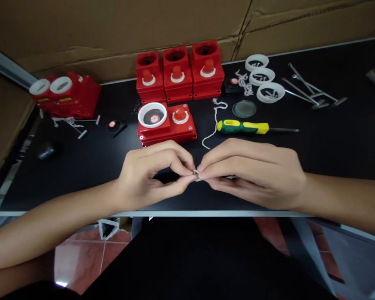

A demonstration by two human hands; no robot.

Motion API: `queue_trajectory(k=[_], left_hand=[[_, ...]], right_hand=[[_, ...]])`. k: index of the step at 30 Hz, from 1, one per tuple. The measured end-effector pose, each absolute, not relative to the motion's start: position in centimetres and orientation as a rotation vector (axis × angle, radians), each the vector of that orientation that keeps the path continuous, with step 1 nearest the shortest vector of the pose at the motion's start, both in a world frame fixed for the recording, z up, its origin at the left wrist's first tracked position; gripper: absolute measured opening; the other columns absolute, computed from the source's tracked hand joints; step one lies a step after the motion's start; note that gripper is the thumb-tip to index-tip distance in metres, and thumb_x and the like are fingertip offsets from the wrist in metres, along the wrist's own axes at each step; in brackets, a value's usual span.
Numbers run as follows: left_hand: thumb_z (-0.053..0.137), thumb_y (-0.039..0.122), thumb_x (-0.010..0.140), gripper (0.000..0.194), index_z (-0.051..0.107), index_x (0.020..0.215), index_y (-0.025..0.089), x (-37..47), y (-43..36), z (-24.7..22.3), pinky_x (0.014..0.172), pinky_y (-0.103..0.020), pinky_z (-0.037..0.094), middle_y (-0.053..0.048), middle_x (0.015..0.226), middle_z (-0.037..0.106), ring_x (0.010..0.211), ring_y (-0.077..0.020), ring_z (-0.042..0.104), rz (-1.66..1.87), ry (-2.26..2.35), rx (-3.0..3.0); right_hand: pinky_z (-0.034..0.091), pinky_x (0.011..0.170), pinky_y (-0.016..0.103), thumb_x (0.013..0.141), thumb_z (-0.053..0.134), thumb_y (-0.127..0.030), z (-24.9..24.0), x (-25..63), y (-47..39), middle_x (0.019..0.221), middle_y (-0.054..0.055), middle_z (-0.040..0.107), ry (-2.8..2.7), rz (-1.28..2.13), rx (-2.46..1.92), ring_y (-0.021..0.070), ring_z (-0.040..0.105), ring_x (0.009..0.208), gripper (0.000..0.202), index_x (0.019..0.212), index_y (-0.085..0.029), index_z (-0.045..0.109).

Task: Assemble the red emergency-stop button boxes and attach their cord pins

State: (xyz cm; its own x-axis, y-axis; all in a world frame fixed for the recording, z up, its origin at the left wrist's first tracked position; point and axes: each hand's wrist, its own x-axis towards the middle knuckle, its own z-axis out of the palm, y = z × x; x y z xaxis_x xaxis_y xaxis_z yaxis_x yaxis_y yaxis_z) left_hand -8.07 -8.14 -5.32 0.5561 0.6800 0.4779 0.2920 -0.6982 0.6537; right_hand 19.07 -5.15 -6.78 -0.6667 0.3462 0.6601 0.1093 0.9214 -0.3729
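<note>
Near the table's front edge, the fingertips of my left hand [161,173] and my right hand [250,171] meet in a pinch. Both are closed on a small whitish piece [196,172], mostly hidden by the fingers; its kind cannot be made out. Just beyond my left hand lies a red alarm call-point box [171,129] with a white ring and a red lamp. A yellow and green screwdriver [243,126] lies beyond my right hand, its shaft pointing right. Left of its handle, a thin white cord [216,121] is stretched out on the table.
Three red boxes [177,75] stand at the back, with more red boxes [81,96] at left. Right of centre are white rings [270,92] holding small screws, clear discs [244,109] and metal hammers [315,93]. A black piece [115,126] with a red-and-white label lies left.
</note>
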Motion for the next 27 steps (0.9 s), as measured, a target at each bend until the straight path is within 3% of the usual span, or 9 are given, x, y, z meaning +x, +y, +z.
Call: queue_trajectory(k=[9,15,19,22,24,27], left_hand=[[0.091,0.007,0.100,0.023,0.072,0.092,0.018,-8.1,-8.2,-5.2,0.080,-0.021,0.068,-0.007,0.100,0.085,0.084,-0.0137,0.082,1.044,0.742,2.278],[0.090,0.012,0.103,0.019,0.084,0.119,0.020,-7.9,-8.1,-5.4,0.081,-0.021,0.070,-0.005,0.098,0.085,0.083,-0.0141,0.082,1.044,0.759,2.162],[0.091,0.017,0.103,0.008,0.088,0.106,0.023,-7.9,-7.9,-5.2,0.078,-0.022,0.071,-0.006,0.098,0.087,0.080,-0.0154,0.081,1.019,0.821,2.152],[0.090,0.017,0.102,0.009,0.085,0.099,0.022,-8.0,-7.8,-5.2,0.074,-0.024,0.071,-0.006,0.093,0.085,0.076,-0.0157,0.079,1.032,0.823,2.121],[0.089,0.016,0.102,0.011,0.083,0.096,0.022,-8.0,-7.8,-5.3,0.072,-0.024,0.070,-0.005,0.090,0.084,0.074,-0.0153,0.077,1.026,0.830,2.107],[0.091,0.016,0.101,0.012,0.082,0.094,0.022,-8.0,-7.8,-5.6,0.071,-0.023,0.069,-0.005,0.089,0.084,0.073,-0.0143,0.077,1.010,0.825,2.081]], right_hand=[[0.060,0.091,0.013,0.102,0.079,-0.011,-7.3,19.1,-5.4,0.112,0.001,0.080,-2.292,0.326,-0.301,0.0011,0.073,0.100,0.016,0.115,-0.015,0.071],[0.063,0.094,0.013,0.101,0.080,-0.011,-7.1,19.2,-5.2,0.113,0.000,0.081,-2.305,0.406,-0.316,0.0012,0.077,0.105,0.019,0.116,-0.017,0.070],[0.066,0.094,0.015,0.103,0.080,-0.018,-6.0,19.6,-4.3,0.113,0.000,0.082,-2.309,0.434,-0.324,0.0034,0.079,0.106,0.014,0.113,-0.020,0.071],[0.062,0.088,0.023,0.104,0.080,-0.023,-4.6,21.2,-2.3,0.107,0.000,0.081,-2.179,0.319,-0.439,0.0067,0.075,0.098,0.009,0.105,-0.021,0.071],[0.053,0.077,0.025,0.104,0.078,-0.021,-3.9,22.9,-0.2,0.097,0.002,0.077,-2.149,0.228,-0.562,0.0066,0.069,0.086,0.010,0.099,-0.020,0.070],[0.041,0.061,0.026,0.107,0.078,-0.046,-4.1,25.5,2.8,0.094,0.003,0.074,-2.482,0.081,-0.515,0.0033,0.057,0.069,0.026,0.105,-0.019,0.075]])
